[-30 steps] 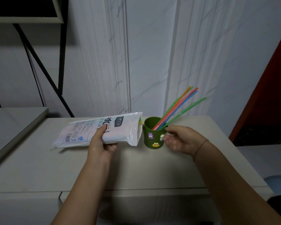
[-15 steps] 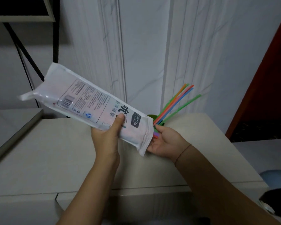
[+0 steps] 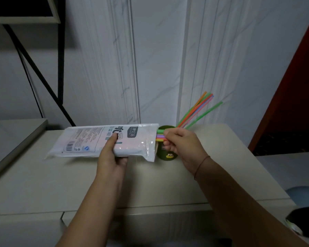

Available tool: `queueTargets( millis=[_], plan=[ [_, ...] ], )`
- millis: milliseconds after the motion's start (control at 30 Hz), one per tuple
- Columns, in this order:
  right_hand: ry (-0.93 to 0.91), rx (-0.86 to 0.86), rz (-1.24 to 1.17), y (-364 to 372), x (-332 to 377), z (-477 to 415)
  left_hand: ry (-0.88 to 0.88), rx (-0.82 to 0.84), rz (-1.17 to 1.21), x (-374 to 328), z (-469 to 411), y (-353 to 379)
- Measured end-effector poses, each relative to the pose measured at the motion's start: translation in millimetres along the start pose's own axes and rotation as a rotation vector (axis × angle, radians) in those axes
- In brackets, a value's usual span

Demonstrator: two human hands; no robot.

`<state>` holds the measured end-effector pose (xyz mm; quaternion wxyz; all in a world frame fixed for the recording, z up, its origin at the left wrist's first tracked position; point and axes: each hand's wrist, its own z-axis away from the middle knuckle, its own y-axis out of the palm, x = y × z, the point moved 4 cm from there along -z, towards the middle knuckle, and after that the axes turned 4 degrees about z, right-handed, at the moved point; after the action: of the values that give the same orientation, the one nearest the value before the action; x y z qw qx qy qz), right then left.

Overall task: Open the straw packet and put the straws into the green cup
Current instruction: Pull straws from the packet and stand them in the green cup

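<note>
**Hands.** We see the left hand (image 3: 112, 154) clasping the white printed plastic straw packet (image 3: 89, 141) near its middle, thumb on top and fingers curled beneath. The packet hangs almost level just above the pale tabletop (image 3: 61, 184). The right hand (image 3: 182, 143) pinches a small bundle of coloured straw ends (image 3: 160, 135) that protrude from the packet's open right end, its fingers curled round them.

**Change.** Half a second earlier the packet was steeply tilted, its closed end raised to the left. The right hand then lay open under its mouth, and now it grips straws.

**Containers.** The round green cup with cartoon stickers (image 3: 161, 155) stands on the tabletop just behind the packet's mouth and is partly hidden. It holds several long green, orange, red and blue straws (image 3: 194, 111), which lean to the right.
</note>
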<state>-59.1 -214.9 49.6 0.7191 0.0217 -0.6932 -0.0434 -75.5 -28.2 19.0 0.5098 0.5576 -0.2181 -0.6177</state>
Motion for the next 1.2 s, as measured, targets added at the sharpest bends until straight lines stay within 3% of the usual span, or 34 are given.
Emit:
queueTargets(
  millis=[133, 367, 567, 733, 833, 1067, 1200],
  plan=[
    [-0.153, 0.071, 0.103, 4.2, 9.9, 3.2, -0.082, 0.059, 0.062, 5.9, 2.4, 5.9],
    [-0.156, 0.042, 0.069, -17.3, 22.0, -4.7, -0.1, -0.036, 0.105, -0.6, -2.2, -0.5],
    [-0.087, 0.02, -0.269, -38.7, 29.5, -12.2, -0.082, -0.082, 0.136, -10.0, -8.1, -6.6],
    [0.042, 0.135, -0.488, -8.5, 13.2, -8.8, -0.098, -0.097, 0.12, -1.2, -6.7, -5.1],
    [0.042, 0.15, -0.484, 3.7, 6.3, -5.5, -0.111, -0.092, 0.114, 3.1, -5.2, -3.9],
    [-0.087, -0.028, -0.347, -23.8, 25.1, -11.6, -0.077, -0.13, 0.158, -13.0, -10.3, -9.4],
    [-0.055, 0.021, -0.334, -23.0, 22.9, -9.7, -0.075, -0.132, 0.142, -10.6, -11.0, -10.3]
  ],
)
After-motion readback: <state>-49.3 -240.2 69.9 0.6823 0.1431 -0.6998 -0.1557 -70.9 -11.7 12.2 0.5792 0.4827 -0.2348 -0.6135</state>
